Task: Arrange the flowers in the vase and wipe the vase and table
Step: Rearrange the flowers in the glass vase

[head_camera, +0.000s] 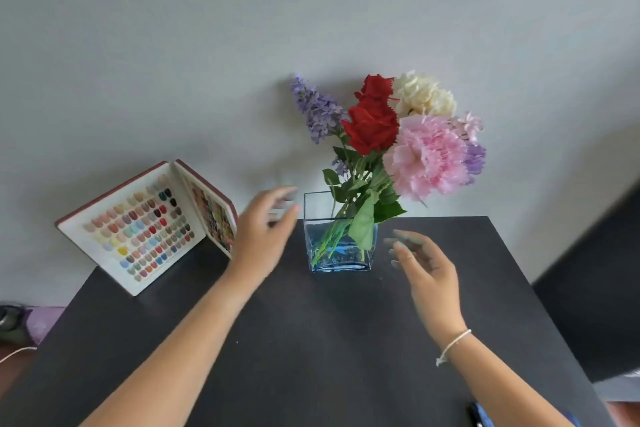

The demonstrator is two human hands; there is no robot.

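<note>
Vase (340,243), square clear glass with blue-tinted water, stood toward the far edge of the dark table (311,340), close to the wall. Flowers (398,135) were all in it, stems leaning right, heads bunched on that side. Your left hand (261,232) was beside the vase's left wall, fingers spread and blurred; whether it touched the glass could not be told. Your right hand (427,274) hovered loosely spread near its right side, holding nothing.

Judgement: you were bracing the vase for arranging. Steady it low with both palms, since the lean makes it tip-prone rightward.

Room: swatch book (145,225) stood propped at far left, near your left wrist. Near half of table lay open; no cloth visible.
</note>
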